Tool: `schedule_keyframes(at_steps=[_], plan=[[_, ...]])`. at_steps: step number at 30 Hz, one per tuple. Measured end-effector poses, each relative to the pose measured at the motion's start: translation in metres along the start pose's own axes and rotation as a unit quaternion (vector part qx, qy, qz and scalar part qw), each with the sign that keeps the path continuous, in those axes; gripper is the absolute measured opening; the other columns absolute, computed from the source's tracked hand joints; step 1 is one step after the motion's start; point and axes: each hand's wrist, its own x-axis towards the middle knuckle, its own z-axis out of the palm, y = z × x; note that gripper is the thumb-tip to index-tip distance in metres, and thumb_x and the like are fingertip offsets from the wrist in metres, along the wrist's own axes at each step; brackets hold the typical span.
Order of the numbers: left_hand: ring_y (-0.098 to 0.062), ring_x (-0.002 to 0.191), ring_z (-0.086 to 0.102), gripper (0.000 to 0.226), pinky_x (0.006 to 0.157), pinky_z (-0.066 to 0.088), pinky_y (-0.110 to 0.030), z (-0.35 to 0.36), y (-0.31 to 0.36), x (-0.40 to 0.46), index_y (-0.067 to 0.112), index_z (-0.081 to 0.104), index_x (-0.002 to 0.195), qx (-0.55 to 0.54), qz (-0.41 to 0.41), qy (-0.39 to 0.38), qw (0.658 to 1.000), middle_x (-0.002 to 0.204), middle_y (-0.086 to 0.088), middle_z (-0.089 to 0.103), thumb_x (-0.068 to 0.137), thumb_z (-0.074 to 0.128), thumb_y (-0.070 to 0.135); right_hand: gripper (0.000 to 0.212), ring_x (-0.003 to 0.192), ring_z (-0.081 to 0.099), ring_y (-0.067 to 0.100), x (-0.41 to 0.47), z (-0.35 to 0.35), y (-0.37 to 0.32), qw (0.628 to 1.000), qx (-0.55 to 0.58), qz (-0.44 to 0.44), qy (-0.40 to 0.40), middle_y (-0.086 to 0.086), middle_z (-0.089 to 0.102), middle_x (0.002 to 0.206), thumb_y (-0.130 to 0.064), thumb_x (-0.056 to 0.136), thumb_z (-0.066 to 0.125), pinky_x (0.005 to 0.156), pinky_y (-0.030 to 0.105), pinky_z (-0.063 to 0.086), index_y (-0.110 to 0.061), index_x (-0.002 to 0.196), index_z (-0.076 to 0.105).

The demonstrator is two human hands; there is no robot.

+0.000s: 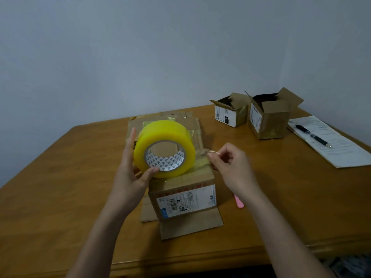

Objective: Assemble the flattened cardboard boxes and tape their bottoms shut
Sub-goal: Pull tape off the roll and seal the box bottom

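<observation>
A small cardboard box with a white shipping label stands upside down near the table's front, its lower flaps spread on the wood. Above it my left hand holds a big yellow tape roll, thumb at the core's rim and fingers behind the roll. To the roll's right, my right hand pinches the free end of the clear tape, pulled a short way out over the box's top. Flattened cardboard boxes lie behind the roll, partly hidden by it.
Two assembled boxes with open flaps, a smaller one and a larger one, stand at the back right. A sheet of paper with a black pen lies at the right edge. A pink tool pokes out under my right wrist.
</observation>
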Motion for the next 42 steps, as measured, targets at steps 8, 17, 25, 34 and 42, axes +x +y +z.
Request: schedule_keyframes(at_steps=[8, 17, 25, 34, 42], plan=[[-0.003, 0.113, 0.056, 0.065, 0.086, 0.055, -0.021, 0.013, 0.005, 0.003, 0.023, 0.031, 0.146, 0.015, 0.038, -0.026, 0.999, 0.128, 0.004, 0.051, 0.089, 0.060, 0.011, 0.021, 0.076, 0.070, 0.008, 0.000, 0.002, 0.007, 0.995, 0.082, 0.047, 0.027, 0.004, 0.060, 0.078, -0.014, 0.097, 0.054, 0.064, 0.025, 0.059, -0.008, 0.079, 0.044], [-0.016, 0.130, 0.048, 0.077, 0.097, 0.052, -0.032, 0.006, -0.005, 0.003, 0.028, 0.023, 0.153, -0.056, 0.030, -0.037, 0.997, 0.147, -0.003, 0.043, 0.085, 0.058, 0.017, 0.023, 0.073, 0.072, 0.019, -0.007, -0.001, 0.009, 0.970, 0.211, 0.114, 0.030, 0.018, 0.066, 0.085, 0.001, 0.084, 0.069, 0.062, 0.024, 0.058, -0.006, 0.080, 0.048], [-0.007, 0.128, 0.049, 0.078, 0.091, 0.050, -0.020, 0.009, -0.006, 0.004, 0.031, 0.021, 0.153, -0.073, 0.021, -0.039, 0.996, 0.149, 0.003, 0.041, 0.085, 0.058, 0.017, 0.019, 0.082, 0.070, 0.019, -0.007, 0.005, 0.014, 0.976, 0.168, 0.138, 0.023, 0.006, 0.069, 0.089, -0.006, 0.084, 0.072, 0.071, 0.032, 0.060, -0.012, 0.082, 0.054], [-0.008, 0.127, 0.050, 0.083, 0.093, 0.052, -0.025, 0.010, -0.007, 0.003, 0.039, 0.020, 0.152, -0.075, 0.003, -0.028, 0.997, 0.150, 0.005, 0.040, 0.081, 0.061, 0.025, 0.020, 0.089, 0.054, 0.003, -0.018, 0.004, 0.028, 0.995, 0.009, 0.102, 0.003, -0.009, 0.060, 0.100, -0.014, 0.084, 0.073, 0.070, 0.016, 0.046, -0.031, 0.085, 0.063], [-0.015, 0.110, 0.063, 0.068, 0.078, 0.056, -0.021, 0.014, -0.011, -0.001, 0.013, 0.046, 0.141, -0.093, -0.035, -0.016, 0.995, 0.120, -0.002, 0.065, 0.077, 0.064, 0.025, 0.039, 0.102, 0.053, -0.017, -0.031, 0.004, 0.021, 1.000, -0.006, -0.024, -0.001, -0.030, 0.055, 0.107, 0.001, 0.094, 0.049, 0.082, 0.001, 0.040, -0.023, 0.120, 0.064]])
